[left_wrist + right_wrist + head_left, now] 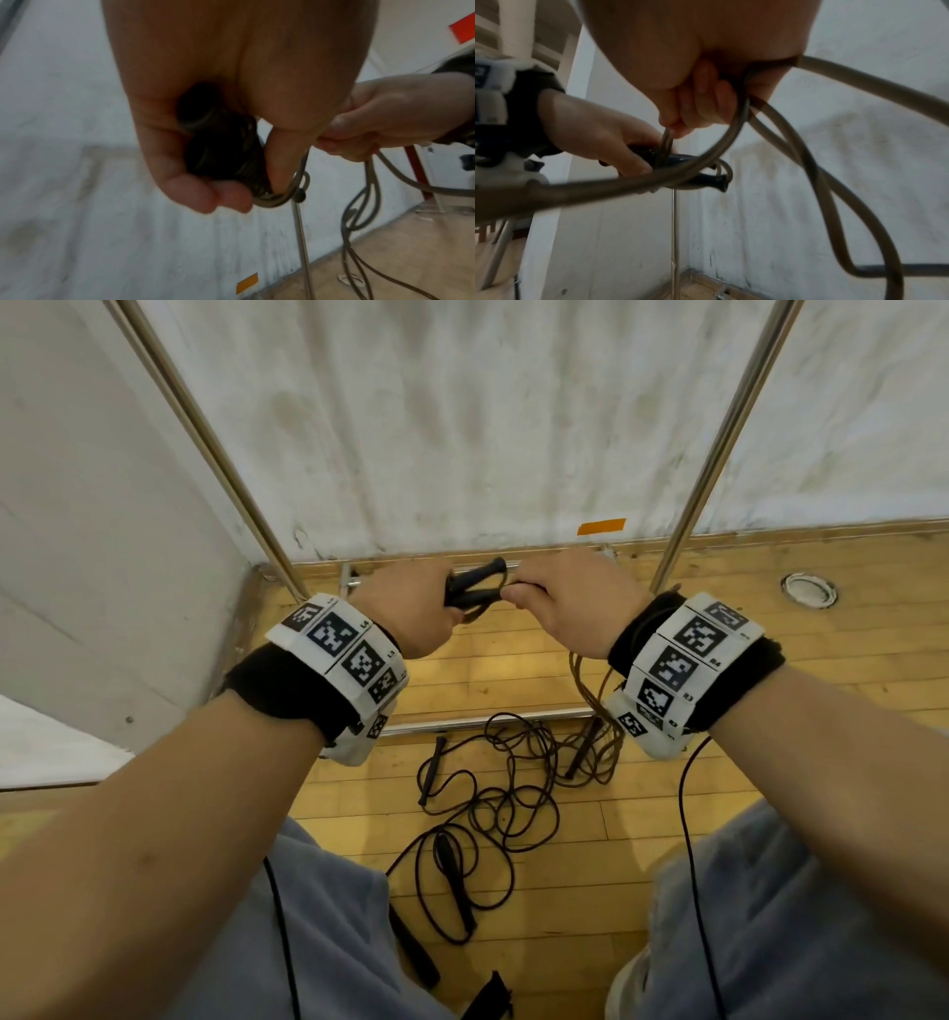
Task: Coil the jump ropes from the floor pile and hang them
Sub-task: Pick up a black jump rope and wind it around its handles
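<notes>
My left hand grips two black jump-rope handles side by side; the left wrist view shows the handles wrapped by the fingers. My right hand, just right of them, pinches the brown cord where it wraps the handles. Loops of that cord hang under my right wrist. A pile of black jump ropes lies tangled on the wooden floor between my knees, with several loose handles in it.
A metal rack stands ahead, its two slanted uprights rising on either side and a low bar crossing the floor. A white wall is behind it with an orange tape mark. A round floor fitting sits at right.
</notes>
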The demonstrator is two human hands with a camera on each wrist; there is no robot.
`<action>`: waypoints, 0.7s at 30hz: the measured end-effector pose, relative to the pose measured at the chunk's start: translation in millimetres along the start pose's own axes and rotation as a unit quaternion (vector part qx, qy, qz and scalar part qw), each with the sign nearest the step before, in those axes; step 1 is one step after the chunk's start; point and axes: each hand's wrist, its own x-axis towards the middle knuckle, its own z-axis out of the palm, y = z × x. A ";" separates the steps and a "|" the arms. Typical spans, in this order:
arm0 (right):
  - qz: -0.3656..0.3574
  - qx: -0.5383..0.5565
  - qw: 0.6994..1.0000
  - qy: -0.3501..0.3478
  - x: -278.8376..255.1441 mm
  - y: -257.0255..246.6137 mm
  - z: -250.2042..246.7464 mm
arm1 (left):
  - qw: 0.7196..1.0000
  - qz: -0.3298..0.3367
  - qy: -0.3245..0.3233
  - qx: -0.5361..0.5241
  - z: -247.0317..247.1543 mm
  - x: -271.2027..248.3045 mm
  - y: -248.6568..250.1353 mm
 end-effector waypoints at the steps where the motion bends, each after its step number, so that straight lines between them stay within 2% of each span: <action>1: -0.004 -0.010 1.000 0.005 -0.6 0.1 -0.4 | 1.000 0.016 -0.020 0.003 1.2 -1.9 3.7; 4: -0.012 -0.002 0.999 0.029 -0.9 3.7 -4.9 | 0.997 0.062 -0.052 -0.015 1.7 -6.5 12.7; 8: -0.003 0.015 0.998 0.055 0.7 11.5 -12.8 | 0.993 0.101 -0.050 -0.028 -1.5 -12.0 20.1; 13: 0.015 0.014 0.999 0.029 2.5 11.8 -10.8 | 0.991 0.126 -0.051 -0.007 2.1 -15.8 26.6; 15: 0.048 0.057 0.997 0.028 4.4 16.7 -12.9 | 0.987 0.145 -0.051 -0.040 0.4 -16.5 24.8; 18: 0.097 0.186 0.977 0.025 5.3 26.7 -13.7 | 0.982 0.164 -0.041 -0.078 -5.7 -19.0 21.8; 21: 0.109 0.248 0.963 -0.007 3.5 27.9 -16.3 | 0.977 0.183 -0.022 -0.106 -11.2 -23.5 21.7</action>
